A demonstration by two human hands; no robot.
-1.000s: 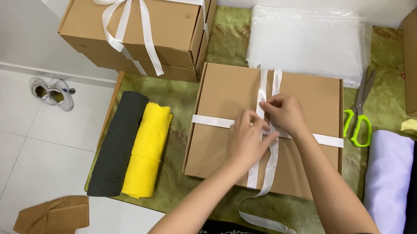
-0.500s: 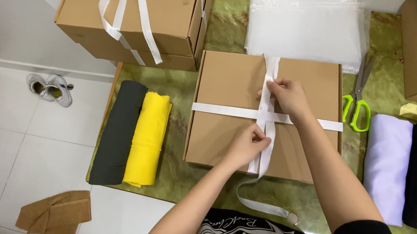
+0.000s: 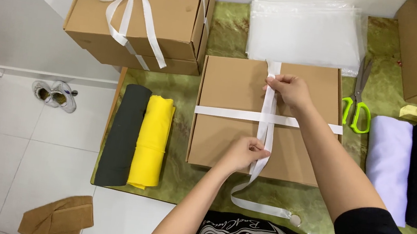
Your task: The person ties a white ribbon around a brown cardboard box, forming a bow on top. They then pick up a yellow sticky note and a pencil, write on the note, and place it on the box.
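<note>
White satin ribbon (image 3: 264,140) is what you've got in both hands, and it sits on the flat brown cardboard box (image 3: 230,114) in the middle of the green marbled table (image 3: 180,167). Nearest you, the loose tail curls off the box's front edge and lies on the table, pretty close to the table's near edge. Your left hand (image 3: 241,154) is pinched shut on the ribbon near the front of the lid. Your right hand (image 3: 290,90) is closed on the same strand up near the back edge, holding it taut along the lid.

Progress-wise, I'd say you're about halfway: the ribbon already crosses the lid both ways, but no knot or bow yet, unlike the bow-tied cardboard box (image 3: 142,11) at the far left.

Room is tight on the sides. Rolled black fabric (image 3: 121,135) and rolled yellow fabric (image 3: 152,142) sit just left of the box, green-handled scissors (image 3: 357,107) and a rolled lilac fabric (image 3: 387,164) just right. Clear plastic bags (image 3: 305,33) touch the far edge. The strip in front looks the most open.
</note>
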